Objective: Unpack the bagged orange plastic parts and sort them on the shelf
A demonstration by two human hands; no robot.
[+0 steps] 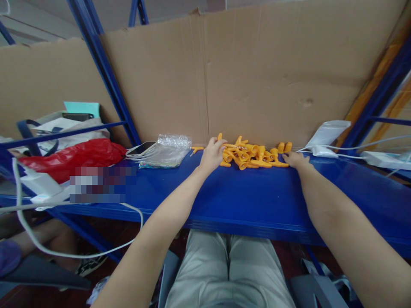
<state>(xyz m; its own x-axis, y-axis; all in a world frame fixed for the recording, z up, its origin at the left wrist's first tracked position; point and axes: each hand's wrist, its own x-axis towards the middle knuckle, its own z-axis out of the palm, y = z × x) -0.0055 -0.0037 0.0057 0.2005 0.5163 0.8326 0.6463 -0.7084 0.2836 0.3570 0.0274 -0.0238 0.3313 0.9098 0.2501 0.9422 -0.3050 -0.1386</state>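
Observation:
A heap of yellow-orange plastic pieces (243, 165), hollow and branched, lies on the blue shelf top against the cardboard. My left hand (212, 155) is at the heap's left end, its fingers curled round an orange piece (219, 136) whose tip shows above them. The rest of that piece is hidden by the hand. At the right end, my right hand (297, 161) reaches in with its fingers stretched toward the heap, beside the tip of a long orange piece (282, 164). No piece shows inside the right hand. Two short orange pieces (284, 147) stand just behind it.
Left of the heap lie a clear plastic bag (171, 150) and a phone (143, 149). Farther left are a red plastic bag (77, 159) and a white cable (80, 256). A white packet (328, 134) and a power strip (383, 159) are at right. Blue posts (105, 72) flank the cardboard (257, 64).

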